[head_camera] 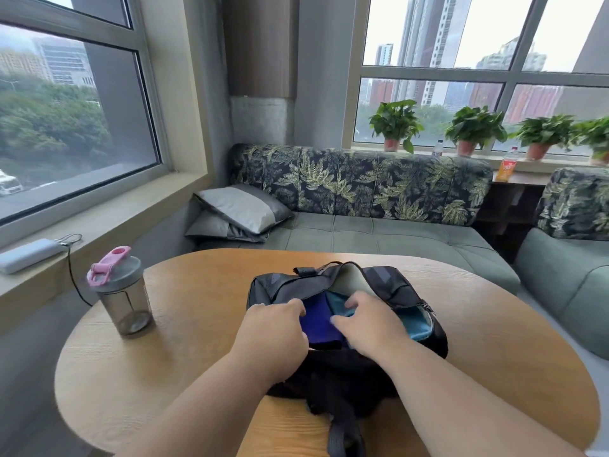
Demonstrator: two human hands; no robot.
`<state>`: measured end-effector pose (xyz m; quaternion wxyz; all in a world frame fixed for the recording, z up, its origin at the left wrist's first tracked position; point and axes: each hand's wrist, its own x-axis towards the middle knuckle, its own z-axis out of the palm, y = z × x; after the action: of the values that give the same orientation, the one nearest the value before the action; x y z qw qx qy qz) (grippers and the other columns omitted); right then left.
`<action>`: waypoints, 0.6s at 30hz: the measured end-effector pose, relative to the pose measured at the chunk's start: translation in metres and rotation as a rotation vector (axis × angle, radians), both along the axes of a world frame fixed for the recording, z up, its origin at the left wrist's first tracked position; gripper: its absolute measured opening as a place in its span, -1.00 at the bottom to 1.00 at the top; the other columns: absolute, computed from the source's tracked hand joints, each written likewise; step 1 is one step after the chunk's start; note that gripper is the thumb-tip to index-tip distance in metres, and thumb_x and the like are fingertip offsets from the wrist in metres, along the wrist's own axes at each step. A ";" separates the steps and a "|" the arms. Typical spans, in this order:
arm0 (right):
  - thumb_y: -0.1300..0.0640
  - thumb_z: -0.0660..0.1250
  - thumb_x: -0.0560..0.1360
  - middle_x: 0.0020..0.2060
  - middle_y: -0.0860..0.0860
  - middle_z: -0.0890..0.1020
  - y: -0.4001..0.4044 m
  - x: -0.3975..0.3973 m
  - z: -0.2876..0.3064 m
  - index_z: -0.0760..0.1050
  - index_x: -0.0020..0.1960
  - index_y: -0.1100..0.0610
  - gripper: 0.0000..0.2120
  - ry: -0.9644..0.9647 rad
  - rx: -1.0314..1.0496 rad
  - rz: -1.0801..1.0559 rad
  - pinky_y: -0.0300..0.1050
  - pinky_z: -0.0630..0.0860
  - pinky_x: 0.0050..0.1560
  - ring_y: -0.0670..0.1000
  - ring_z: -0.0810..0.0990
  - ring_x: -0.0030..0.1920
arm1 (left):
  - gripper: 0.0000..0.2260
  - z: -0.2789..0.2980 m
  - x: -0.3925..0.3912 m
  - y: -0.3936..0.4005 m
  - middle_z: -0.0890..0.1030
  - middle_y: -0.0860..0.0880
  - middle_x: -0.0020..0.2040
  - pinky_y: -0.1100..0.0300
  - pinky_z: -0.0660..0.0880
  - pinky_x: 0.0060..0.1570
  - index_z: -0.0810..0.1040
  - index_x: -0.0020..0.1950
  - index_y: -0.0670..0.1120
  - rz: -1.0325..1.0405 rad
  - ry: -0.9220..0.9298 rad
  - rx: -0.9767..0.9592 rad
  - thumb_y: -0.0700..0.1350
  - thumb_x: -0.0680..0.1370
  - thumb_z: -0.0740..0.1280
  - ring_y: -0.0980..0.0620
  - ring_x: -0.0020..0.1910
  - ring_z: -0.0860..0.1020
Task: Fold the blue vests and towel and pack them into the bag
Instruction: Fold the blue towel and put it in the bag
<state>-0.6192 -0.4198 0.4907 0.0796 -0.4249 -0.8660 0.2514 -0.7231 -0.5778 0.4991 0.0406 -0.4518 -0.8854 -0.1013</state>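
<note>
Blue cloth shows in the mouth of one black backpack (412, 293), and that is where I see both hands. The backpack lies unzipped on the round wooden table (204, 324), its straps trailing toward me. My left hand (276, 328) sits at the left edge of the opening, fingers curled down onto a folded royal-blue piece (318, 321); I cannot tell whether they pinch it or only press on it. My right hand (369, 324) lies just to the right of the left one, fingers bent loosely and resting on a second, teal-blue folded piece (337, 305), with the thumb touching the royal-blue cloth. Again I cannot tell if it actually holds anything. I count two separate blue pieces inside the bag, lying side by side between and under my fingers; which is a vest and which the towel I cannot say.

Well to the left of the left hand stands one smoky shaker bottle (123, 296) with a grey lid and pink flip cap. Farther left, on the window ledge, lies one white power bank (31, 255) with a dark cable (74, 275) hanging off it. Beyond both hands runs a leaf-print sofa (359, 189) with two grey pillows (239, 209) stacked in its corner. On the far sill I count four potted plants (397, 125) and two drink bottles, one with orange liquid (506, 166).
</note>
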 end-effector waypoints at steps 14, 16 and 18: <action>0.22 0.31 0.53 0.06 0.06 0.71 0.044 0.092 -0.004 0.63 0.22 0.08 -0.71 0.248 -0.105 -0.293 -0.06 0.52 0.02 0.10 0.63 0.00 | -0.65 -0.015 0.003 -0.018 0.37 0.13 0.24 0.05 0.14 0.37 0.63 0.27 0.19 -0.079 0.129 -0.141 0.25 0.68 0.12 -0.04 0.29 0.25; 0.36 0.25 0.54 -0.14 0.14 0.70 0.034 0.089 -0.002 0.65 0.12 0.16 -0.73 0.458 -0.269 -0.297 0.01 0.59 -0.05 0.11 0.64 -0.18 | -0.65 -0.014 0.003 -0.021 0.37 0.13 0.26 0.07 0.12 0.36 0.62 0.27 0.17 -0.054 0.161 -0.062 0.22 0.71 0.09 -0.04 0.30 0.26; 0.41 0.28 0.53 -0.17 0.19 0.69 0.026 0.082 0.001 0.62 0.11 0.14 -0.73 0.571 -0.357 -0.294 0.12 0.64 -0.02 0.14 0.65 -0.20 | -0.66 -0.012 -0.002 -0.029 0.37 0.11 0.33 0.07 0.08 0.36 0.61 0.27 0.15 -0.011 0.191 0.004 0.20 0.71 0.10 -0.05 0.35 0.25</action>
<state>-0.5373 -0.3938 0.4915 0.2781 -0.4646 -0.6811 0.4929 -0.7254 -0.6069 0.4875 0.1254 -0.4641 -0.8748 -0.0598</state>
